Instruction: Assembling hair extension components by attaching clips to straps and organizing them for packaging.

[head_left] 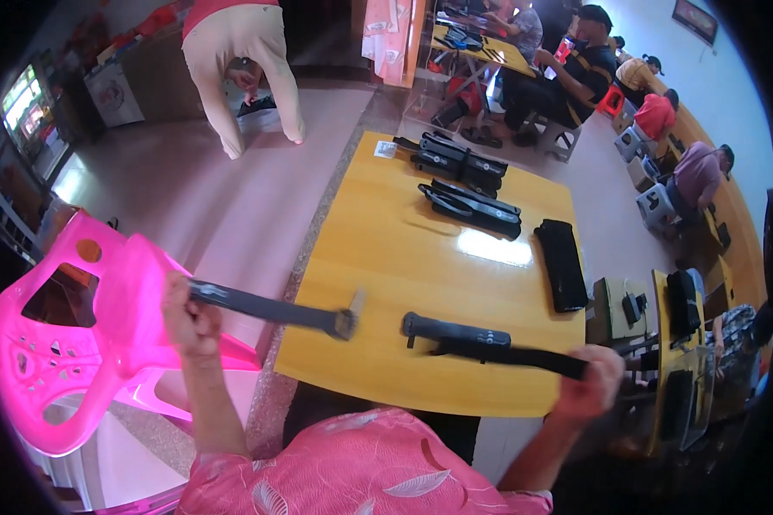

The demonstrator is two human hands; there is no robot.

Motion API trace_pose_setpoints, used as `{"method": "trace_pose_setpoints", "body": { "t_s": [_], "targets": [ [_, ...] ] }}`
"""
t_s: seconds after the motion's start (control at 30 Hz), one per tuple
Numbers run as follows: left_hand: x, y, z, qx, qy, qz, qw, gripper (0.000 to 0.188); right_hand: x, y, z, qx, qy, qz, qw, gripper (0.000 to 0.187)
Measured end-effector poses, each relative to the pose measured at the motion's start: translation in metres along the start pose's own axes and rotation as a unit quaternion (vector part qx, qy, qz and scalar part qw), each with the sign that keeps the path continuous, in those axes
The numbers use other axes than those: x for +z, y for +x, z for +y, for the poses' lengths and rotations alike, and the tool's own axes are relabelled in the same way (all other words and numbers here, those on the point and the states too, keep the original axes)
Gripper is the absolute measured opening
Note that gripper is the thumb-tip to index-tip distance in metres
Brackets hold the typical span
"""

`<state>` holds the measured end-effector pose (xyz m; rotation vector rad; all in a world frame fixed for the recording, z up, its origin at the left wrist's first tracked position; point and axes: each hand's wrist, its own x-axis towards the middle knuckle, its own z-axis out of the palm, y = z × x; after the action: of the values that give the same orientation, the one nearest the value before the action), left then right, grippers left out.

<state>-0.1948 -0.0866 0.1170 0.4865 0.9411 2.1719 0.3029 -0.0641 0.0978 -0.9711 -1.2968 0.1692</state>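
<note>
My left hand (pixel 191 319), raised past the table's left edge, is closed on one end of a dark grey strap (pixel 266 306). The strap stretches right over the table, and its far end, with a blurred light piece beside it, is smeared by motion. At the table's right front, my right hand (pixel 591 382) grips the end of a black strap (pixel 515 353). That one runs left, its other end lying by a dark grey folded strap (pixel 459 330) on the table. Whether those two are joined I cannot tell.
On the yellow table (pixel 378 249) lie strap bundles (pixel 459 163), another strap bundle (pixel 472 209) and a black folded bundle (pixel 563 266). A pink plastic chair (pixel 129 300) stands at left. Beyond, a person bends over (pixel 236 60); several others sit at tables on the right.
</note>
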Motion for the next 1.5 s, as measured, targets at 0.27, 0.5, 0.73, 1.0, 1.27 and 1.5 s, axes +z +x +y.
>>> {"method": "trace_pose_setpoints", "body": {
  "t_s": [0.27,0.5,0.73,1.0,1.27,1.5],
  "targets": [
    [-0.077,0.009,0.014,0.015,-0.028,-0.035,0.999,0.017,-0.075,0.064,0.012,0.184,-0.19,-0.147,0.953,0.021],
    [0.011,-0.062,-0.05,-0.137,0.033,-0.188,0.972,0.02,0.133,0.115,-0.009,0.26,0.078,-0.42,0.866,0.023],
    [0.008,-0.085,-0.084,-0.247,0.003,-0.283,0.927,0.017,0.163,0.098,0.137,0.302,-0.133,-0.392,0.859,0.028],
    [0.011,-0.085,-0.105,-0.302,0.039,-0.322,0.896,0.012,0.149,0.094,0.199,0.251,-0.372,-0.385,0.806,0.028],
    [0.021,-0.085,-0.116,-0.324,0.039,-0.325,0.888,0.011,0.155,0.11,0.196,0.216,-0.428,-0.441,0.759,0.032],
    [0.023,-0.087,-0.111,-0.324,0.067,-0.333,0.883,0.01,0.153,0.093,0.172,0.169,-0.513,-0.369,0.757,0.034]
  ]
}}
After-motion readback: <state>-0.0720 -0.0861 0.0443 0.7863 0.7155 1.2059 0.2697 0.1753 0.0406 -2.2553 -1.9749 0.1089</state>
